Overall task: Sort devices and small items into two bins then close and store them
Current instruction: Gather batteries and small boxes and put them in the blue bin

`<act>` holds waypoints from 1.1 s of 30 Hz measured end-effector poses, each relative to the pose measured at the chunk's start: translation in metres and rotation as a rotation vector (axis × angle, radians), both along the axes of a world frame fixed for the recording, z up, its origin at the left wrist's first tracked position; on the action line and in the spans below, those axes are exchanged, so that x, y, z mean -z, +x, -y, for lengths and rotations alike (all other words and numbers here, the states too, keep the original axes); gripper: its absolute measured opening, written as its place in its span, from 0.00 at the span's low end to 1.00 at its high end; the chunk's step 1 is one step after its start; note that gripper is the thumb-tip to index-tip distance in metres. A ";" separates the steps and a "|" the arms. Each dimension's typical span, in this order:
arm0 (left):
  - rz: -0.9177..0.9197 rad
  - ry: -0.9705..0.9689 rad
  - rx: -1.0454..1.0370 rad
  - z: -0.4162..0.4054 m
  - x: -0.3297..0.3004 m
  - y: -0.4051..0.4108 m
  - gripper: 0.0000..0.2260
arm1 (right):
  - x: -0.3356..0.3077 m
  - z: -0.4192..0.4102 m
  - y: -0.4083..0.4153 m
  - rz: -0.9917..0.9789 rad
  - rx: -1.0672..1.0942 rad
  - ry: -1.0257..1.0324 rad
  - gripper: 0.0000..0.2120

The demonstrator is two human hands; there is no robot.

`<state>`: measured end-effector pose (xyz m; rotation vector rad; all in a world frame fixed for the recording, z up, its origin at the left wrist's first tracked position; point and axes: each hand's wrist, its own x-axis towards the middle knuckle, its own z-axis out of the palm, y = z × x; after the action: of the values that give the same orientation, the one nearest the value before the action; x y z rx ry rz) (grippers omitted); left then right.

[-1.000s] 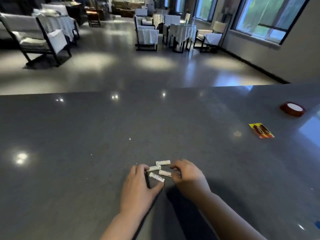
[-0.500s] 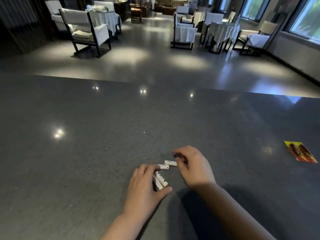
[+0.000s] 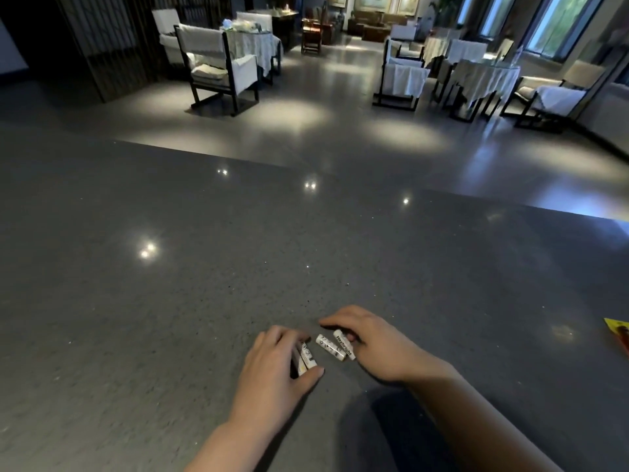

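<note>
Several small white batteries lie on the dark grey counter [image 3: 204,301] near its front edge. My left hand [image 3: 272,366] curls over two of them [image 3: 306,357], fingers on top and thumb closing in from below. Beside it, my right hand [image 3: 371,342] cups the other two batteries [image 3: 335,345], its fingers curled round the one printed with black lettering. The hands sit close together, a small gap between the two pairs. No bin is in view.
A yellow and red packet [image 3: 619,335] pokes in at the counter's right edge. Beyond the counter's far edge lies a polished floor with white-covered chairs [image 3: 218,69] and draped tables [image 3: 483,80].
The scattered batteries have been gathered into two pairs, one under each hand. The camera has swung left, so the red dish is gone and the packet sits at the right edge.
</note>
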<state>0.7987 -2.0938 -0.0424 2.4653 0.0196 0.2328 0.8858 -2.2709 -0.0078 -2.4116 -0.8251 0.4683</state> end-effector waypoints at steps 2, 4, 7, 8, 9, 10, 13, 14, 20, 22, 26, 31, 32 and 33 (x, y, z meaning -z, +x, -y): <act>-0.006 0.010 0.024 -0.002 -0.002 0.002 0.20 | -0.005 -0.002 0.003 -0.049 -0.098 -0.033 0.27; -0.005 0.011 0.040 -0.004 -0.002 0.003 0.19 | -0.006 -0.005 0.001 -0.087 -0.161 -0.030 0.32; -0.016 0.015 0.089 -0.009 -0.001 0.004 0.19 | -0.002 -0.006 -0.005 -0.113 -0.193 0.014 0.35; -0.022 0.009 0.107 -0.011 -0.001 0.004 0.20 | 0.000 -0.006 -0.006 -0.105 -0.186 0.030 0.34; -0.028 -0.001 0.119 -0.014 -0.001 0.004 0.20 | 0.003 -0.007 -0.008 -0.096 -0.170 0.043 0.34; -0.032 -0.007 0.125 -0.016 -0.001 0.003 0.20 | 0.005 -0.007 -0.009 -0.089 -0.150 0.053 0.33; -0.033 -0.001 0.129 -0.019 -0.001 0.001 0.20 | 0.011 -0.011 -0.014 -0.055 -0.087 0.076 0.30; -0.035 -0.002 0.135 -0.020 -0.002 0.001 0.20 | 0.012 -0.012 -0.015 -0.038 -0.069 0.082 0.29; -0.093 0.023 0.232 -0.039 -0.007 -0.002 0.22 | 0.012 -0.018 -0.019 -0.010 -0.086 0.068 0.32; -0.120 0.023 0.256 -0.045 -0.008 -0.003 0.26 | 0.012 -0.021 -0.019 -0.015 -0.110 0.055 0.35; -0.120 0.029 0.233 -0.046 -0.008 -0.003 0.26 | 0.010 -0.028 -0.020 0.003 -0.104 0.045 0.30; -0.108 0.022 0.201 -0.047 -0.003 -0.004 0.26 | 0.011 -0.030 -0.023 0.024 -0.089 0.033 0.27; -0.105 0.022 0.205 -0.046 -0.003 -0.004 0.26 | 0.011 -0.028 -0.024 0.027 -0.088 0.030 0.28; -0.103 0.025 0.210 -0.046 -0.003 -0.003 0.26 | 0.011 -0.027 -0.024 0.030 -0.083 0.030 0.27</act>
<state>0.7954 -2.0481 -0.0397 2.4794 -0.1977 0.0150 0.8617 -2.2435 -0.0188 -2.3697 -0.9411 0.4496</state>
